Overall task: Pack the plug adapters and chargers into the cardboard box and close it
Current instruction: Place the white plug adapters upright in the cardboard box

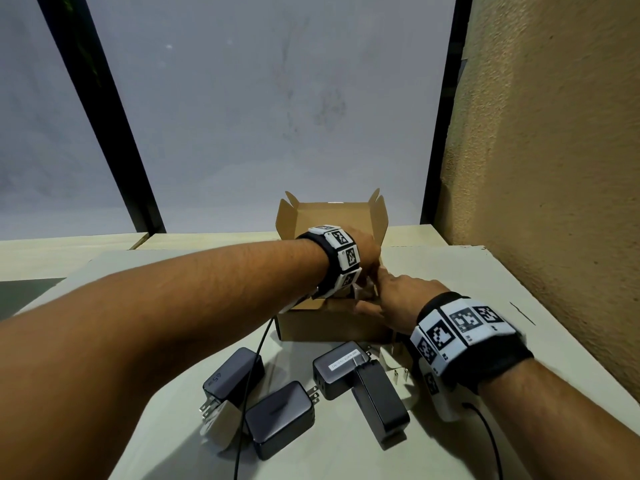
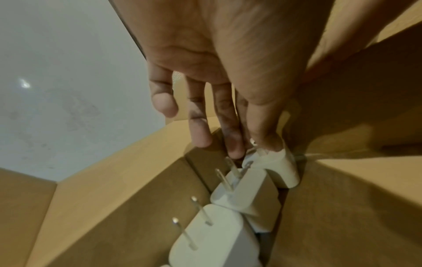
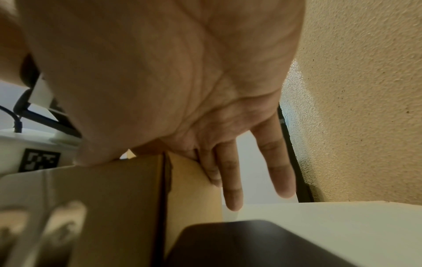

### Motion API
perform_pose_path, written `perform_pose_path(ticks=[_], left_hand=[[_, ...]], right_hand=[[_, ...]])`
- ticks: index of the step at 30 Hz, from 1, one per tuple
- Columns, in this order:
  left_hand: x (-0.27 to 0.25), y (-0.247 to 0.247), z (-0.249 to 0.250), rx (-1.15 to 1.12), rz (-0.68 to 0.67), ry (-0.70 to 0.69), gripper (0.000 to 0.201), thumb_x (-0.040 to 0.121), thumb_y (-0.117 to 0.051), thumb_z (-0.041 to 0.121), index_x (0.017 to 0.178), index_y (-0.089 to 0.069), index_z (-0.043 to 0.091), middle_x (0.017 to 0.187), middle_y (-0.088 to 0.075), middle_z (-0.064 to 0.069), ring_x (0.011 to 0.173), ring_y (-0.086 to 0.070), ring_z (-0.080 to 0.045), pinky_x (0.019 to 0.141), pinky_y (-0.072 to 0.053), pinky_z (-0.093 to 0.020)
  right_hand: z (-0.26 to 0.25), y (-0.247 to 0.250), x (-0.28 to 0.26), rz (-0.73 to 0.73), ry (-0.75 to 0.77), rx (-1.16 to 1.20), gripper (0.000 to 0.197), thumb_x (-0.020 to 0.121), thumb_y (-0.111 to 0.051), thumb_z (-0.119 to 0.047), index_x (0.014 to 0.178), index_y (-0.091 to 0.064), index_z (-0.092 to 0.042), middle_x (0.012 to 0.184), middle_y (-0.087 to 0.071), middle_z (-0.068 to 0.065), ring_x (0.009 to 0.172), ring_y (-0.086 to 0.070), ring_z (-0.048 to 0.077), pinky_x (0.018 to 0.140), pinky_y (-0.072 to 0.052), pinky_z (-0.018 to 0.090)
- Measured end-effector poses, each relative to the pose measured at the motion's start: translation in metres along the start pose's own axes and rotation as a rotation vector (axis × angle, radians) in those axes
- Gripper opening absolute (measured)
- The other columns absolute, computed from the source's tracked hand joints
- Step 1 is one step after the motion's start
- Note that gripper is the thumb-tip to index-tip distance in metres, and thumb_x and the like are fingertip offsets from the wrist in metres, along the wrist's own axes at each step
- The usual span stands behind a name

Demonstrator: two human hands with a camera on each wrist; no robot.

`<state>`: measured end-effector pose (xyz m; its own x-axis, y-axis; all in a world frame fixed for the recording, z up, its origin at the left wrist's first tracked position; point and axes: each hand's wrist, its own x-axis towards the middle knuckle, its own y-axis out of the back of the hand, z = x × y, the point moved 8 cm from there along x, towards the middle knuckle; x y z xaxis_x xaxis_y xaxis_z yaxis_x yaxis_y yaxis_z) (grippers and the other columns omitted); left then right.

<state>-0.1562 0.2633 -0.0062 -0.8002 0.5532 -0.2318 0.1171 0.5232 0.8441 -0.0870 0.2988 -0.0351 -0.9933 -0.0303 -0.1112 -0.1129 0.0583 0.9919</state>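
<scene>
Cardboard box (image 1: 332,327), lid raised at 12 o'clock; left hand (image 2: 228,81) pinches white adapter (image 2: 280,168); right hand (image 1: 394,303), fingers straight, steadies the wall; grey charger (image 1: 232,375) marked "45".

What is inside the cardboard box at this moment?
Three white plug adapters stand in a row in the cardboard box, prongs up; the left hand pinches the farthest one. The rest of the box floor is covered.

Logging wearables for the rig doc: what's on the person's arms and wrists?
Bare forearms, no sleeves. Each wrist wears a black strap carrying white blocks printed with black square fiducial markers: left wristband, right wristband. A thin black cable trails from the right one; another hangs below the left forearm.
</scene>
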Motion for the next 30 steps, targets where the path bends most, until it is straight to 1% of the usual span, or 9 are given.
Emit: perform_pose_path(ticks=[5,10,14,18,21,23,25,28,30], left_hand=[[-0.001,0.003,0.005,-0.06,-0.002,-0.006,0.029,0.091,-0.06,0.03,0.11,-0.068,0.01,0.085,-0.059,-0.004,0.073,-0.056,-0.022,0.066,-0.043,-0.029],[-0.004,0.001,0.005,-0.137,-0.014,-0.059,0.03,0.092,-0.057,0.032,0.11,-0.069,0.012,0.085,-0.06,-0.001,0.073,-0.053,-0.02,0.065,-0.039,-0.026],[-0.011,0.0,-0.001,-0.219,0.0,-0.091,0.029,0.092,-0.056,0.036,0.107,-0.07,0.014,0.085,-0.064,-0.002,0.073,-0.053,-0.017,0.052,-0.034,-0.021],[-0.013,-0.002,-0.015,-0.334,0.009,-0.055,0.021,0.09,-0.061,0.027,0.104,-0.069,0.014,0.09,-0.066,-0.003,0.082,-0.059,-0.02,0.075,-0.049,-0.029],[-0.015,-0.002,-0.009,-0.379,0.002,-0.157,0.03,0.082,-0.071,0.017,0.112,-0.067,0.017,0.106,-0.068,-0.001,0.091,-0.06,-0.017,0.086,-0.05,-0.029],[-0.016,-0.006,0.0,-0.344,-0.024,-0.2,0.035,0.08,-0.074,0.019,0.114,-0.066,0.015,0.109,-0.066,-0.004,0.094,-0.06,-0.019,0.085,-0.048,-0.028],[-0.014,-0.01,0.006,-0.325,-0.048,-0.208,0.032,0.08,-0.074,0.022,0.111,-0.067,0.014,0.108,-0.067,-0.004,0.091,-0.059,-0.019,0.08,-0.045,-0.027],[-0.009,-0.01,0.009,-0.327,-0.053,-0.213,0.029,0.084,-0.07,0.023,0.112,-0.069,0.014,0.11,-0.07,-0.002,0.096,-0.063,-0.018,0.08,-0.044,-0.025],[-0.007,-0.007,0.01,-0.291,-0.035,-0.197,0.029,0.086,-0.068,0.027,0.113,-0.07,0.015,0.108,-0.071,-0.002,0.088,-0.06,-0.018,0.078,-0.043,-0.026]], right_hand=[[0.0,-0.001,0.0,-0.03,-0.01,-0.035,0.066,0.092,-0.04,-0.06,0.138,-0.035,-0.012,0.125,-0.061,0.007,0.11,-0.06,0.026,0.094,-0.044,0.043],[0.0,-0.001,0.001,-0.002,-0.002,-0.015,0.08,0.086,-0.038,-0.071,0.143,-0.028,-0.015,0.129,-0.06,0.006,0.114,-0.06,0.027,0.095,-0.045,0.044],[0.002,-0.004,0.004,-0.003,-0.012,-0.007,0.086,0.083,-0.036,-0.076,0.144,-0.025,-0.016,0.128,-0.061,0.007,0.112,-0.061,0.027,0.095,-0.047,0.045],[0.001,-0.003,0.0,-0.024,-0.02,0.037,0.09,0.082,-0.036,-0.078,0.147,-0.023,-0.018,0.135,-0.056,0.006,0.118,-0.058,0.027,0.096,-0.044,0.043],[0.0,-0.004,0.001,-0.02,-0.025,0.023,0.092,0.079,-0.034,-0.081,0.146,-0.025,-0.018,0.132,-0.059,0.006,0.114,-0.06,0.027,0.095,-0.046,0.044],[0.0,-0.004,0.002,-0.033,-0.019,0.018,0.09,0.08,-0.034,-0.08,0.145,-0.028,-0.019,0.131,-0.059,0.006,0.113,-0.06,0.026,0.095,-0.047,0.043],[-0.001,-0.005,0.003,-0.034,-0.017,0.024,0.089,0.079,-0.035,-0.08,0.143,-0.03,-0.019,0.13,-0.059,0.005,0.112,-0.06,0.026,0.096,-0.047,0.045],[0.001,-0.005,0.004,-0.024,-0.026,0.023,0.088,0.08,-0.036,-0.079,0.143,-0.028,-0.018,0.126,-0.062,0.006,0.111,-0.061,0.027,0.097,-0.046,0.047],[0.002,-0.006,0.004,-0.021,-0.033,0.017,0.088,0.081,-0.037,-0.077,0.144,-0.027,-0.017,0.126,-0.062,0.007,0.11,-0.061,0.028,0.097,-0.045,0.046]])
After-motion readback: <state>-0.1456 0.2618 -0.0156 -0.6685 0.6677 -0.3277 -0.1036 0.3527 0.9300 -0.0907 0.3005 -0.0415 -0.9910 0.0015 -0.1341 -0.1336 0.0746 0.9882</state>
